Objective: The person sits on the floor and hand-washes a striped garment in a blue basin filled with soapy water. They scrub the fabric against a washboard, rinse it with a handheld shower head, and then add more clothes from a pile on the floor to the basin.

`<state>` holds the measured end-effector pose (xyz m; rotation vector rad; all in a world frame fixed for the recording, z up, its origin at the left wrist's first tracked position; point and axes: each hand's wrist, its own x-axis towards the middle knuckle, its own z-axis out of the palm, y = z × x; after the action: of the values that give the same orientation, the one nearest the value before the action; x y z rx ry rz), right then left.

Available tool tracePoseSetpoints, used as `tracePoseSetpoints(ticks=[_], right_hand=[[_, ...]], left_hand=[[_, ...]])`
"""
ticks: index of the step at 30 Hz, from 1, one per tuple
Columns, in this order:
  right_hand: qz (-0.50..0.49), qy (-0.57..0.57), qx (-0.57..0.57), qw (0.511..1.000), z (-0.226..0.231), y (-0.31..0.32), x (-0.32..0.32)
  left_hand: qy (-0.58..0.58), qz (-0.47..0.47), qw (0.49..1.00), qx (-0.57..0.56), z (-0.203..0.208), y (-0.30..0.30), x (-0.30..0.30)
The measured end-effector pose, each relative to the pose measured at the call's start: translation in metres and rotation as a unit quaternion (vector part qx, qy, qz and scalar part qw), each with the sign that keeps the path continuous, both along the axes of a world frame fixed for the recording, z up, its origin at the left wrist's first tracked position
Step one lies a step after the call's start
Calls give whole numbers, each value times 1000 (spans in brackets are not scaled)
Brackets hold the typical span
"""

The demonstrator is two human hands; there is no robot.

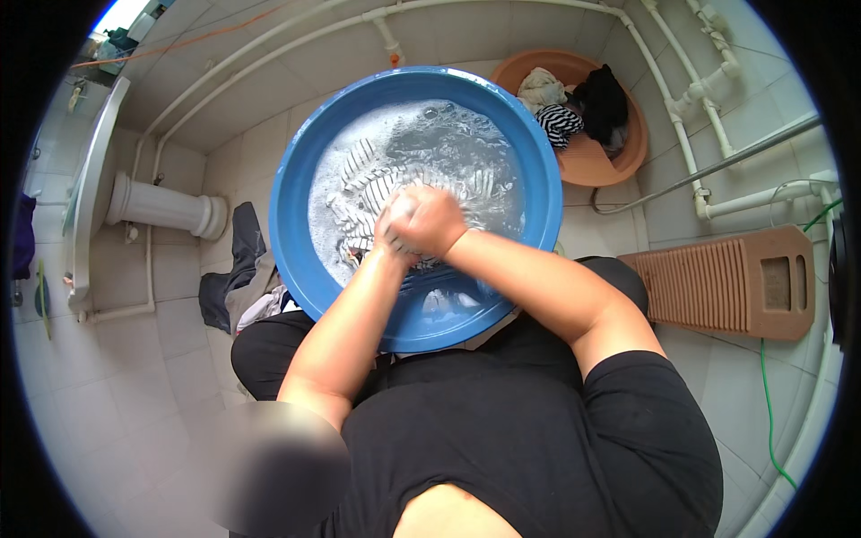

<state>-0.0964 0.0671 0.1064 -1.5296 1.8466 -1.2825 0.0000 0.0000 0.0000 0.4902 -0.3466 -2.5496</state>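
A big round blue basin (pixel 283 170) holds soapy water with white foam. Black-and-white striped cloth (pixel 372 189) lies bunched and wet in the water, its kind of garment not clear. Both my hands meet above the middle of the basin, pressed against each other. My right hand (pixel 432 221) is closed in a fist over a bit of the striped cloth. Just left of it, my left hand (pixel 392 235) is also closed on the cloth, its fingers partly covered by the right hand.
Behind the basin to the right, an orange-brown tub (pixel 632 166) holds clothes, some striped, some black. A brown washboard (pixel 691 282) stands at the right. Dark clothes (pixel 235 282) lie on the floor at left, near a white pedestal sink (pixel 166 206). White pipes (pixel 664 94) run along the walls.
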Motion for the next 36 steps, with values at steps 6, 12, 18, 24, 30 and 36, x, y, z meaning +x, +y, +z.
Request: tracePoseSetpoints(ticks=[6, 12, 18, 24, 30, 36], right_hand=[[-53, 113, -31, 992, -27, -18, -42], [-188, 100, 177, 961, -59, -37, -107], [112, 179, 512, 833, -73, -40, -114], [9, 165, 95, 982, -40, -27, -84], [233, -40, -88, 968, 14, 4, 1], [184, 123, -163, 961, -4, 18, 3]], left_hand=[[-232, 99, 967, 46, 100, 22, -38], [-123, 181, 974, -63, 95, -9, -20], [-97, 40, 994, 0, 20, -24, 2], [-342, 204, 893, -208, 36, -18, -10], [-54, 26, 995, 76, 60, -18, 3], [-151, 42, 986, 59, 67, 10, -3]])
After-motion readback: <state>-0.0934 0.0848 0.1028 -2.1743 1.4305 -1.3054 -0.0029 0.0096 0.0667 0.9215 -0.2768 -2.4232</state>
